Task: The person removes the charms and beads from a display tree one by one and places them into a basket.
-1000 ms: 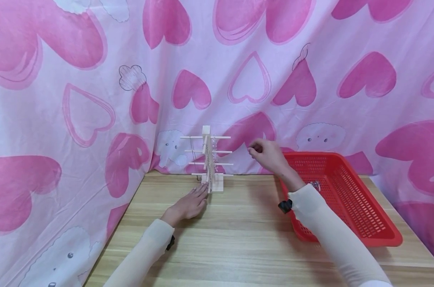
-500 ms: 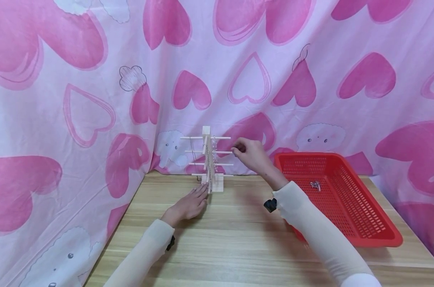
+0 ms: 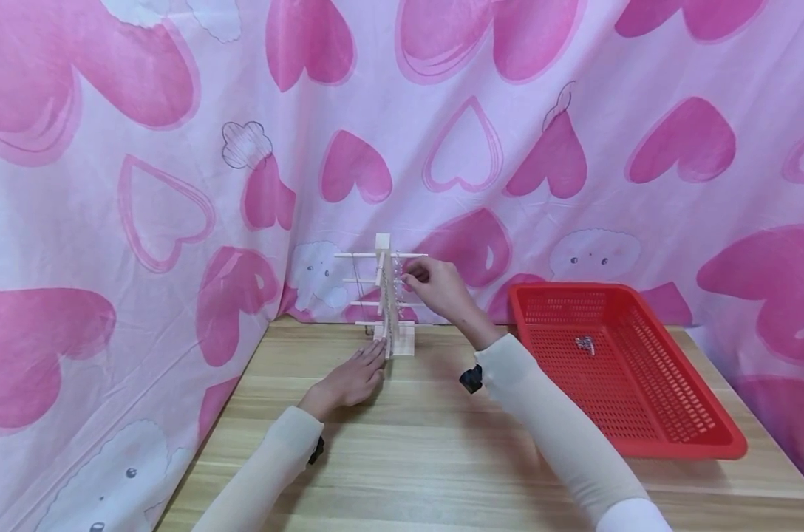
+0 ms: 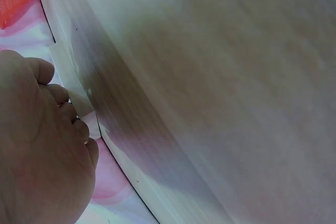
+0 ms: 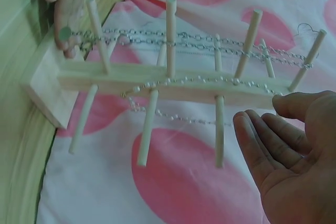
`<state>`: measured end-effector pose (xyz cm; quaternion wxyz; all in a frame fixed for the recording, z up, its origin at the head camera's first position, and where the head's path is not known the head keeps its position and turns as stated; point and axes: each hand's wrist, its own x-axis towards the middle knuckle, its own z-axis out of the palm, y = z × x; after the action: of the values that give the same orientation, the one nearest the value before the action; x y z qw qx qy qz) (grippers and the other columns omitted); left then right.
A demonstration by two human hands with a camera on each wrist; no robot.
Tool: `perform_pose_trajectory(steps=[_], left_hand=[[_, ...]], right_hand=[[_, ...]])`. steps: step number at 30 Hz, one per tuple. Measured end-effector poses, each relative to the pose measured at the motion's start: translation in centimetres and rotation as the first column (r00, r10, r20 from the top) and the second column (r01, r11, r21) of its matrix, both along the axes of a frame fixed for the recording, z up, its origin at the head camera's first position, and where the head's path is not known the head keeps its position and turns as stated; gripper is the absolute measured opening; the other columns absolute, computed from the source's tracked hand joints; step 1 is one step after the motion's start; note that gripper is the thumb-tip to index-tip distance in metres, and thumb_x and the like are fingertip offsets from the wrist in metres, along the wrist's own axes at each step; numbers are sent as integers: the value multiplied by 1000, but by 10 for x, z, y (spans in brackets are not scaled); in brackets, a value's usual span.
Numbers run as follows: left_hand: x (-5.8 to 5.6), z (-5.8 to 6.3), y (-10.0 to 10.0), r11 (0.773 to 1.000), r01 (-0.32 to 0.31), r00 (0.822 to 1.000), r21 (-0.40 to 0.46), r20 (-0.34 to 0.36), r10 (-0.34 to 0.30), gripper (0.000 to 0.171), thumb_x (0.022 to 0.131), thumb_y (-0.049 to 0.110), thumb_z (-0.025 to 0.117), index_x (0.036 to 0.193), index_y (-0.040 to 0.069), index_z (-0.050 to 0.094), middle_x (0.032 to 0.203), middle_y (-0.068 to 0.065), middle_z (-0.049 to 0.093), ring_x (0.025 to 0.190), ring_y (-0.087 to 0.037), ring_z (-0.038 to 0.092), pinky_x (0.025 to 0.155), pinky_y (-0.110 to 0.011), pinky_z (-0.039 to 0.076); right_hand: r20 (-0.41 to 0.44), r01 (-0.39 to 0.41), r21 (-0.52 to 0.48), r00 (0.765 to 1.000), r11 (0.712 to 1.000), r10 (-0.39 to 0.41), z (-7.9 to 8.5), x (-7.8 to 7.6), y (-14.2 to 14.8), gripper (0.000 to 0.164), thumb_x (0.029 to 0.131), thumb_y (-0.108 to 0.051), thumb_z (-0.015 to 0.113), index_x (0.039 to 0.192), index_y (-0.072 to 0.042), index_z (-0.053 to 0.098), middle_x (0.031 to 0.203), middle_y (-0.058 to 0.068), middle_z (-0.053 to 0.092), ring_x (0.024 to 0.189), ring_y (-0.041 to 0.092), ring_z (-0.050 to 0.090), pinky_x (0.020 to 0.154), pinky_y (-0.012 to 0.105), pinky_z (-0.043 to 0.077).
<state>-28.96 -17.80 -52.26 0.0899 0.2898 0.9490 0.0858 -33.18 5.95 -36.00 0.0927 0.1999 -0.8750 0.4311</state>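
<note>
A wooden peg stand (image 3: 383, 242) is upright at the back of the table, pegs sticking out on its sides. My left hand (image 3: 350, 377) lies with extended fingers at the stand's base (image 5: 44, 90). My right hand (image 3: 443, 287) is beside the right-hand pegs. In the right wrist view the right hand (image 5: 304, 156) has its thumb and fingertips apart, close to a thin beaded necklace (image 5: 181, 81) hanging on the stand; whether they touch it is unclear. A silver link chain (image 5: 191, 39) runs along the pegs on the other side.
A red perforated plastic basket (image 3: 691, 362) stands on the right of the wooden table (image 3: 402, 458). Inside it lies a small silvery pile of jewellery (image 3: 584, 344). A pink heart-patterned cloth (image 3: 455, 148) hangs behind the table and along its left.
My right hand has moved left from beside the basket to the stand's right-hand pegs. The left hand has stayed at the base.
</note>
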Motion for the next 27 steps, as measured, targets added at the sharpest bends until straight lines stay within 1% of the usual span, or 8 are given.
perform_pose_trajectory(steps=[5,10,16,22,27], left_hand=[[-1,-2,0,1000,2,1000,-7,-9,-2,61,115,28,27,168,-2,22,179,-17,11,167,-34,13,137,-49,18],[-1,-4,0,1000,0,1000,-4,-15,0,61,115,28,26,168,-1,21,180,-15,11,168,-32,13,137,-47,17],[1,-2,0,1000,-6,1000,29,-7,7,61,115,28,26,168,-1,20,180,-15,10,168,-33,12,137,-48,17],[1,-2,0,1000,-10,1000,25,-7,10,61,115,28,25,169,0,18,180,-15,9,168,-33,12,137,-48,17],[1,-3,-1,1000,-7,1000,18,-11,7,61,116,29,25,169,-1,17,180,-15,9,167,-34,12,137,-48,17]], right_hand=[[11,5,-20,1000,1000,-5,-4,-2,-11,27,104,-26,71,124,-8,76,113,9,81,103,24,77,93,39,65],[1,-4,-46,1000,999,4,-6,-2,-17,24,103,-22,71,119,-5,77,110,12,81,101,26,78,92,40,65],[-5,15,-64,1000,998,-15,-7,-2,-20,19,103,-20,71,115,-6,77,106,11,81,96,24,77,87,38,65],[-1,31,-82,1000,996,-31,-9,-2,-20,17,104,-22,71,110,-7,77,103,9,80,92,22,75,82,35,65],[10,45,-93,999,995,-44,-10,-3,-20,16,104,-21,70,111,-8,77,100,9,80,89,21,75,77,33,64]])
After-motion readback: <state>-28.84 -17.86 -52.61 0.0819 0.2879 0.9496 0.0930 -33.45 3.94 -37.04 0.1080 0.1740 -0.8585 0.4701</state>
